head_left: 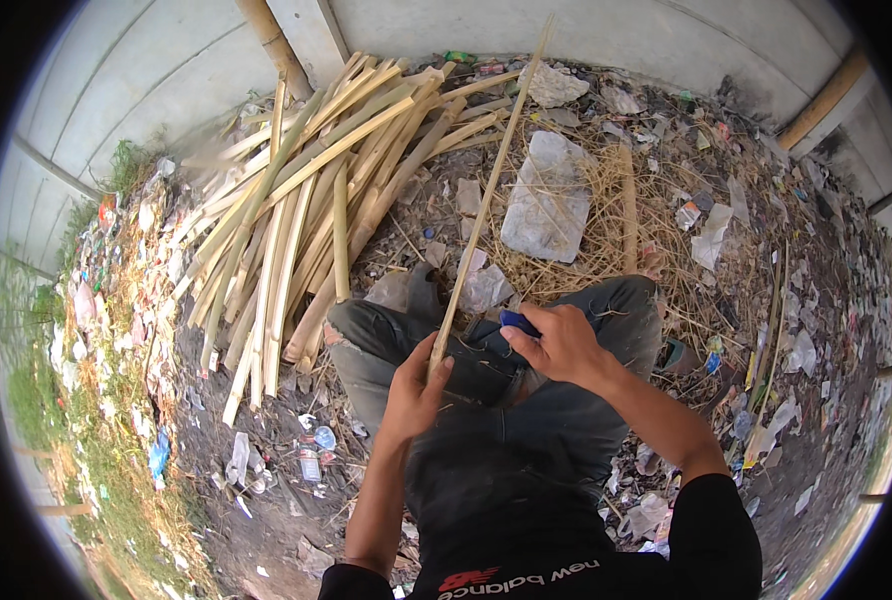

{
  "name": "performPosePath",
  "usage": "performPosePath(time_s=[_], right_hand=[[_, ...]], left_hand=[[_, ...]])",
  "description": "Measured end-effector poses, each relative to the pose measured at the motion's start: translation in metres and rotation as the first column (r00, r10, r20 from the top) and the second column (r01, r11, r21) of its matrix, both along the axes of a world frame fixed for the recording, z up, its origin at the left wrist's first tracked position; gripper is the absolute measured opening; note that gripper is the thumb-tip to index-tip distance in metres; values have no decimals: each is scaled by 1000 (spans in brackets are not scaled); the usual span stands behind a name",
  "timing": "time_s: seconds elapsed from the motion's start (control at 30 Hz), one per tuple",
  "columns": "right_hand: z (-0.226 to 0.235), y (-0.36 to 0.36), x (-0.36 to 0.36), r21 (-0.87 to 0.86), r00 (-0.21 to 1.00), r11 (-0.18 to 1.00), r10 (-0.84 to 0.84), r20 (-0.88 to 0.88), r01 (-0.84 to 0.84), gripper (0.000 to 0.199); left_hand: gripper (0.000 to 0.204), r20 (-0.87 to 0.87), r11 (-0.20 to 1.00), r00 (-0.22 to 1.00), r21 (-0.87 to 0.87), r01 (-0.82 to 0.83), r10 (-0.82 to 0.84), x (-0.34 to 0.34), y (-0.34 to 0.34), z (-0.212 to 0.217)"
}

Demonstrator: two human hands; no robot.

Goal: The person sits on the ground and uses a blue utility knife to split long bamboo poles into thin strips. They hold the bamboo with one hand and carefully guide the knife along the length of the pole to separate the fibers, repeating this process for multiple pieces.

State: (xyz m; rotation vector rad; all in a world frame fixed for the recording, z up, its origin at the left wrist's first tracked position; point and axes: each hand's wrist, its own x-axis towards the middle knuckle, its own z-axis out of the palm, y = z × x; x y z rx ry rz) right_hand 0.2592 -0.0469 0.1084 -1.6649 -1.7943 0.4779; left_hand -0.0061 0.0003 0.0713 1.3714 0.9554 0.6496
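Two hands: we are holding both above our lap, set slightly apart.
Left hand (414,393): its fingers are closing snugly round the near end of a long bamboo strip (487,208).
Right hand (556,343): its fingers are curling tightly about a blue handle (518,322) — we are not managing to make out what extends from it.
Bamboo strip: it is slanting away from us and a little rightward, its thin tip overlapping the pale wall (646,40) in our view.
Trousers (606,315): we are bending our knees outward in dark, worn cloth.
Slab (549,205): a whitish block is lying just right of the strip, dry straw (671,215) spreading beside it.
Pile (306,205): many split bamboo lengths are lying heaped ahead and to our left — mostly running lengthwise.
Ground (276,520): scraps of litter are dotting the dark soil around us.
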Motion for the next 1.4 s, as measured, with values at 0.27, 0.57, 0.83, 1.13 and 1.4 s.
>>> performPosePath(time_s=[0.27,0.57,0.83,1.13,1.4], right_hand=[[-6,15,-36,-63,993,997,60,103,-54,60],[0,70,110,-146,883,873,-468,21,466,66],[-5,2,-25,-183,992,981,82,98,-63,61],[-38,52,25,28,969,980,-198,148,196,62],[-49,66,285,-97,653,648,-757,28,755,81]], left_hand=[[52,-53,998,997,39,49,-47,9,9,14],[52,-320,964,934,154,216,-158,-30,-27,23],[50,-287,957,957,263,126,-47,1,-6,24],[47,-440,933,898,316,174,-19,-7,1,39],[53,-466,916,842,145,375,-271,-106,-41,17]])
